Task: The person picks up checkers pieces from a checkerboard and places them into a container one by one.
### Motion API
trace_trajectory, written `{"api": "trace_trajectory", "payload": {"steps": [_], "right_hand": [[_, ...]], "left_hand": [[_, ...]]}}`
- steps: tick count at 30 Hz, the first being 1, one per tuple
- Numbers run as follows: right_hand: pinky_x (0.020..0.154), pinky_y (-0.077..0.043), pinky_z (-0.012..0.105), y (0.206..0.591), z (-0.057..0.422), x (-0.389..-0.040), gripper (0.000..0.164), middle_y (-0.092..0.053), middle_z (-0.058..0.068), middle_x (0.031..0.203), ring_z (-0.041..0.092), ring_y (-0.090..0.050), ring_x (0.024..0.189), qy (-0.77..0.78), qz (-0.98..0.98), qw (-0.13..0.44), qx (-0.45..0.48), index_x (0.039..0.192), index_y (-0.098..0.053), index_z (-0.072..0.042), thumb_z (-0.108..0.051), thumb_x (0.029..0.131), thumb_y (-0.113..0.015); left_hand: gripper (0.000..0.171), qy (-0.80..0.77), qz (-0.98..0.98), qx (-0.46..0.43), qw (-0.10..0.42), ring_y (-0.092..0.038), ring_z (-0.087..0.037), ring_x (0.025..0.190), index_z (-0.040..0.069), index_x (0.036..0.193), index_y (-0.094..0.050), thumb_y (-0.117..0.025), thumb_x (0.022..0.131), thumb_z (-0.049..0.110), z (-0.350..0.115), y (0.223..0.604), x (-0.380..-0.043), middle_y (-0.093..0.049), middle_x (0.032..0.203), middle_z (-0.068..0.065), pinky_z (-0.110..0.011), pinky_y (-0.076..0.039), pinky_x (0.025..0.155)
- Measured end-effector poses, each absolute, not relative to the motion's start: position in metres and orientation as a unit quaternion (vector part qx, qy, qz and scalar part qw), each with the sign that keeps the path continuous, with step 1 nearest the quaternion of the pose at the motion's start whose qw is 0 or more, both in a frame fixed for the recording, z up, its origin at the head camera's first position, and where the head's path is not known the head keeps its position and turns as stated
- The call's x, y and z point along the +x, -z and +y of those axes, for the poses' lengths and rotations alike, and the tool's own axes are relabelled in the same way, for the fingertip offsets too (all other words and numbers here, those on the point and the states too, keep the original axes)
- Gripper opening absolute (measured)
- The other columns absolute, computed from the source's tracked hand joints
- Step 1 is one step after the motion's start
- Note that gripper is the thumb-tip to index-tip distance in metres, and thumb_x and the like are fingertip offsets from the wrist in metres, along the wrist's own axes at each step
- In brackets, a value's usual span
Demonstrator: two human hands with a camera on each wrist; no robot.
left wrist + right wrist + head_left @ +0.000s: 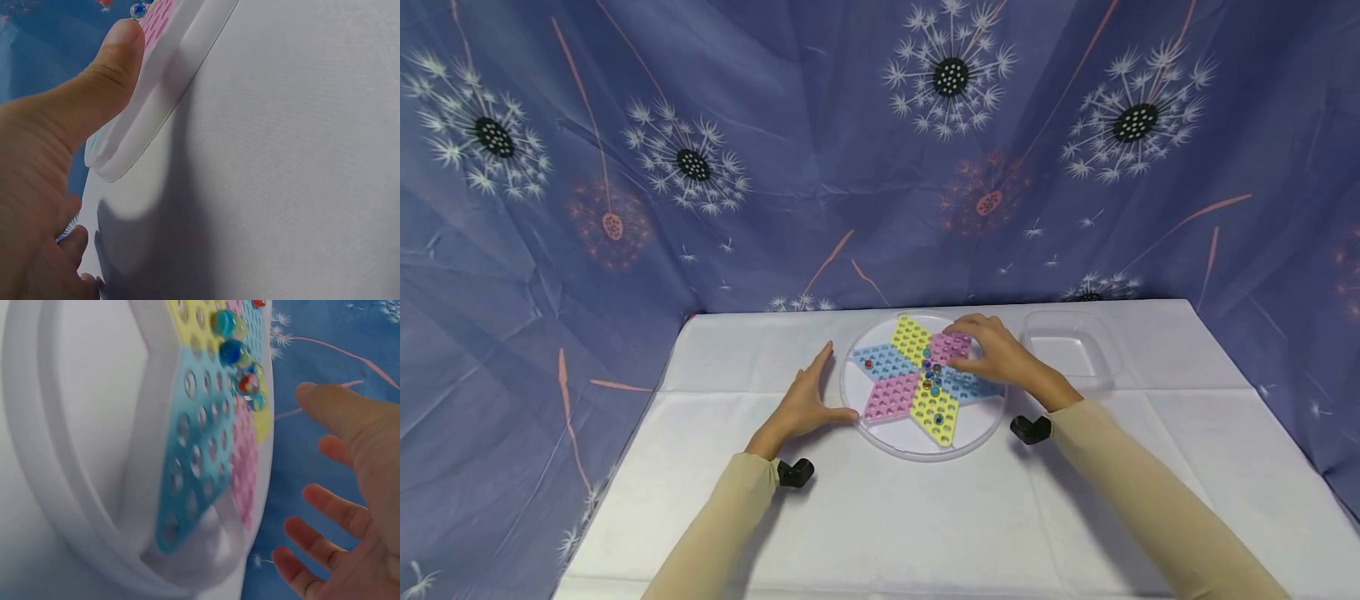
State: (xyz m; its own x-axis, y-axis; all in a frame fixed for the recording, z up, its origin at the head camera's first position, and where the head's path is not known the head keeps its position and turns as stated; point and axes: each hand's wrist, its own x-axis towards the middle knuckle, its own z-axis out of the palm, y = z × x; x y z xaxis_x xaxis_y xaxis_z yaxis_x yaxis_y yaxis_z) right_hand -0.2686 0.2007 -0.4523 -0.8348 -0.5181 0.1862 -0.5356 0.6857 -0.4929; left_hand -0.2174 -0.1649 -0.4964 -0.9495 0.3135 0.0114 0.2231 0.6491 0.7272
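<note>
Head view: one round white plastic board (975, 424) sits at centre frame, its star made of six perforated diamonds: two yellow, two pink, two blue. Glassy marbles (935, 391) cluster mid-star, too small to count; one red marble (868, 364) rests in the left blue diamond, one blue marble (938, 419) in the lower yellow. The left hand (805, 403) is at the board's left edge, thumb and fingers wide apart. The right hand (997, 352) is over the upper-right pink diamond, thumb and fingers apart. One clear, rounded box (1067, 354) stands right of the board on creased white cloth (925, 525).

Left wrist view: the thumb overlaps the board's smooth rim, upper left; I cannot tell whether they touch.

Right wrist view: spread fingers at right; swirled colours show inside the marbles, upper centre.
</note>
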Motion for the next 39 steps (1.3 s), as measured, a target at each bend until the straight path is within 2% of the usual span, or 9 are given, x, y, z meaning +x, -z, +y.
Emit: {"api": "trace_trajectory", "payload": {"steps": [5,12,19,27,39], "right_hand": [[0.106,-0.038,0.065,0.462,0.191,-0.271,0.041,-0.055,0.028,0.14,0.049,-0.045,0.128,-0.316,-0.905,-0.009,0.284,0.124,-0.073,-0.005,-0.019,0.088,-0.083],[0.107,-0.036,0.063,0.47,0.182,-0.273,0.025,-0.058,0.027,0.136,0.046,-0.047,0.126,-0.325,-0.899,-0.005,0.292,0.109,-0.077,-0.008,-0.015,0.086,-0.084],[0.111,-0.033,0.063,0.474,0.179,-0.273,0.021,-0.058,0.024,0.137,0.046,-0.045,0.129,-0.315,-0.906,-0.016,0.283,0.107,-0.079,-0.011,-0.016,0.086,-0.083],[0.108,-0.034,0.062,0.478,0.177,-0.271,0.015,-0.059,0.024,0.138,0.045,-0.045,0.129,-0.315,-0.907,-0.015,0.278,0.101,-0.08,-0.012,-0.014,0.086,-0.083],[0.109,-0.033,0.061,0.484,0.178,-0.273,0.012,-0.06,0.024,0.137,0.045,-0.045,0.13,-0.308,-0.91,-0.005,0.277,0.099,-0.08,-0.013,-0.013,0.087,-0.082]], "left_hand": [[0.134,-0.385,0.909,0.143,0.071,-0.017,-0.028,0.157,0.01,0.166,-0.011,-0.097,0.068,0.04,-0.164,0.5,-0.219,-0.021,0.17,-0.01,-0.053,0.001,0.128],[0.128,-0.362,0.918,0.139,0.081,-0.014,-0.03,0.157,0.011,0.165,-0.019,-0.095,0.068,0.045,-0.164,0.503,-0.221,-0.024,0.169,-0.011,-0.049,0.003,0.128],[0.124,-0.36,0.919,0.135,0.088,-0.01,-0.032,0.158,0.018,0.164,-0.026,-0.096,0.066,0.047,-0.164,0.505,-0.222,-0.023,0.169,-0.013,-0.051,0.003,0.128],[0.118,-0.364,0.919,0.124,0.089,-0.003,-0.047,0.155,0.019,0.163,-0.032,-0.095,0.067,0.046,-0.165,0.507,-0.219,-0.019,0.168,-0.021,-0.062,-0.003,0.125],[0.118,-0.364,0.92,0.121,0.081,-0.007,-0.043,0.156,0.019,0.162,-0.033,-0.097,0.066,0.044,-0.164,0.509,-0.219,-0.022,0.168,-0.018,-0.06,-0.001,0.126]]}}
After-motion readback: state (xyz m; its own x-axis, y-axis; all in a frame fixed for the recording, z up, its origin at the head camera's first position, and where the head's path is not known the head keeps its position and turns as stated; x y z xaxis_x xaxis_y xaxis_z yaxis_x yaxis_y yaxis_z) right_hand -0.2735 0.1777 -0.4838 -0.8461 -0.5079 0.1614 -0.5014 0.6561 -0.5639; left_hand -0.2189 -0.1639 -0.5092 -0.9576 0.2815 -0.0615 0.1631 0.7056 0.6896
